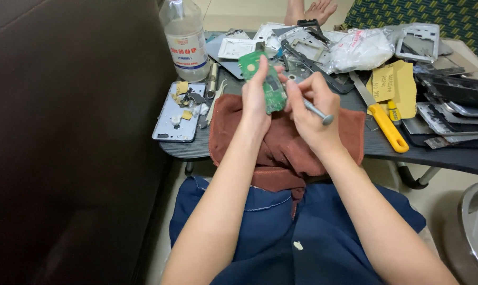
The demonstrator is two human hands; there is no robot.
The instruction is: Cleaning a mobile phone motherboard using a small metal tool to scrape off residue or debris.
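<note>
My left hand [256, 97] holds a small green circuit board [273, 92] upright above a reddish-brown cloth [281, 148]. My right hand [313, 111] grips a thin metal tool [319, 112], its tip against the board's right edge and its round end pointing back toward me. Both hands are close together over the front of a small dark table [450, 155].
A clear plastic bottle [186, 39] stands at the table's back left. A phone back cover [179, 112] holds small scraps. A yellow-handled knife [386, 126], phone frames [418, 42], a white plastic bag [357, 50] and brown paper [394, 84] crowd the right. Someone's foot [315, 10] shows beyond.
</note>
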